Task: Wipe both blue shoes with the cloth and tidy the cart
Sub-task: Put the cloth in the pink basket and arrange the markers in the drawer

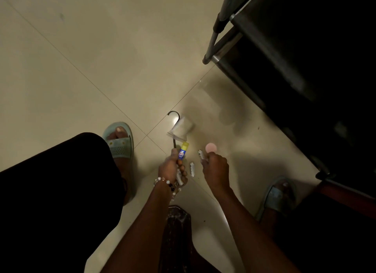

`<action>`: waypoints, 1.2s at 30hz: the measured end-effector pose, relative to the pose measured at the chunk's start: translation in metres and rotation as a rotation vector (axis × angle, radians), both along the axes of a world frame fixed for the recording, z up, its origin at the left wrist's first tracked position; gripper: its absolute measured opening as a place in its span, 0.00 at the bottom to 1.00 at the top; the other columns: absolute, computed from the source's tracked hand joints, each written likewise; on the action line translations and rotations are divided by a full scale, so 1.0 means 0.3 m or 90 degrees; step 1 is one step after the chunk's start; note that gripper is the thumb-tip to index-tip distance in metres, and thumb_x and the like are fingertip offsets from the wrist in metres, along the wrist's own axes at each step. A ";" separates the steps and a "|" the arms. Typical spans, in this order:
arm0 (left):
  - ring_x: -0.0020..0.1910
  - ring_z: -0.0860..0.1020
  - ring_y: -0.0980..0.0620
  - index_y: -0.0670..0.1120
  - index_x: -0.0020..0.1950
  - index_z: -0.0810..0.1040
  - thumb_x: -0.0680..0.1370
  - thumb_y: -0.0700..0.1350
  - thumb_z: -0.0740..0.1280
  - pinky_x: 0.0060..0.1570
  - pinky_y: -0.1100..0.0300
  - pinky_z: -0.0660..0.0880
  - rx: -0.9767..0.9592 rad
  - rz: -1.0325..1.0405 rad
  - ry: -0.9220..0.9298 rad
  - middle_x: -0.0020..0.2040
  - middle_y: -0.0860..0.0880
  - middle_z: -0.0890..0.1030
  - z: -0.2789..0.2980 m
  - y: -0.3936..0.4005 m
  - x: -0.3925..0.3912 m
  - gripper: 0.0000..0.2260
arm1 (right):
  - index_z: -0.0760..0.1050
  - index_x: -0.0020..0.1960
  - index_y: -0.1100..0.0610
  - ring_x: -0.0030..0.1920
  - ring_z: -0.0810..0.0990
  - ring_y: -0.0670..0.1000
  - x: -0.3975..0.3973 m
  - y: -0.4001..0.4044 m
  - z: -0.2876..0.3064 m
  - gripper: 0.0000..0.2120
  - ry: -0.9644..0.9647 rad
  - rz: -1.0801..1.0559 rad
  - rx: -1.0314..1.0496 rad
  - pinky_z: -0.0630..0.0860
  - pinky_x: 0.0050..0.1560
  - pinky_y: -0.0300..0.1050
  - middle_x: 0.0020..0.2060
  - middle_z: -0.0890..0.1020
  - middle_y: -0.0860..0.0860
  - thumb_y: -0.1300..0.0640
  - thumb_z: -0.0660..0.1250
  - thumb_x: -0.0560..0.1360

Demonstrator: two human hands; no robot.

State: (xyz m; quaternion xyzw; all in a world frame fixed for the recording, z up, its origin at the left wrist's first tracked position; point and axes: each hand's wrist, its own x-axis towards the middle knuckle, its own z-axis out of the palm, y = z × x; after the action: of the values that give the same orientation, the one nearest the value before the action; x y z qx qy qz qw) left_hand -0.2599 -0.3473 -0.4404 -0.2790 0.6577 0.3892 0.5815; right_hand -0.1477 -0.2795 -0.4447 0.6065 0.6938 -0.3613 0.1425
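I look down at a tiled floor. My left hand [173,169], with a bead bracelet, grips a glue stick [183,151] with a yellow cap and blue label, plus a pale tube lower in the fist. My right hand [215,166] pinches a small silvery item [201,154] on the floor. Another small silvery piece [192,168] lies between my hands. A round pink disc [211,147] sits just beyond my right fingers. A dark metal hook [175,118] and a clear plastic bag of white powder [180,129] lie further out. The dark cart [284,48] stands at the upper right.
Both my feet wear pale blue slippers, the left slipper [120,142] at mid-left, the right slipper [278,195] at lower right. A dark worn stool edge [177,221] is under me. Black clothing covers the lower left. Open tile floor spreads to the upper left.
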 end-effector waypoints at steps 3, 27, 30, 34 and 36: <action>0.23 0.68 0.52 0.48 0.29 0.69 0.74 0.65 0.62 0.23 0.66 0.64 -0.057 0.023 -0.018 0.26 0.50 0.70 -0.017 -0.046 -0.011 0.24 | 0.80 0.37 0.61 0.31 0.81 0.53 -0.044 -0.027 -0.044 0.10 -0.132 0.172 0.028 0.74 0.28 0.40 0.30 0.80 0.56 0.56 0.78 0.65; 0.24 0.69 0.51 0.45 0.31 0.72 0.74 0.57 0.68 0.27 0.62 0.70 -0.102 0.000 0.017 0.27 0.48 0.71 -0.003 -0.088 -0.020 0.19 | 0.71 0.56 0.63 0.52 0.78 0.59 -0.088 -0.134 -0.121 0.13 -0.052 0.076 -0.052 0.73 0.47 0.47 0.51 0.79 0.59 0.58 0.65 0.75; 0.23 0.68 0.52 0.47 0.32 0.73 0.76 0.55 0.66 0.25 0.63 0.70 -0.098 0.016 0.019 0.28 0.49 0.70 0.037 -0.082 -0.017 0.18 | 0.75 0.46 0.59 0.43 0.79 0.56 -0.064 -0.105 -0.055 0.08 0.058 -0.082 -0.184 0.72 0.40 0.44 0.39 0.80 0.55 0.58 0.69 0.68; 0.17 0.63 0.55 0.45 0.33 0.70 0.80 0.52 0.60 0.21 0.68 0.64 -0.054 0.026 0.005 0.24 0.49 0.66 0.174 -0.026 0.006 0.18 | 0.78 0.44 0.56 0.34 0.78 0.51 -0.010 -0.059 0.143 0.03 0.193 -0.232 -0.271 0.77 0.40 0.47 0.32 0.80 0.51 0.60 0.65 0.72; 0.16 0.63 0.54 0.44 0.35 0.71 0.81 0.51 0.60 0.21 0.69 0.64 -0.023 0.021 0.006 0.23 0.49 0.67 0.295 0.016 0.027 0.17 | 0.79 0.46 0.57 0.31 0.76 0.50 0.027 -0.038 0.273 0.08 0.219 -0.261 -0.295 0.75 0.35 0.45 0.31 0.79 0.52 0.61 0.61 0.74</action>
State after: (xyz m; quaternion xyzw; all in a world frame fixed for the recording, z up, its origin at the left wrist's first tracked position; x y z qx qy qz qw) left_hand -0.2519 -0.3426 -0.3519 -0.2980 0.6629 0.3881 0.5666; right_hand -0.1396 -0.2908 -0.3629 0.6152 0.4709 -0.6269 0.0818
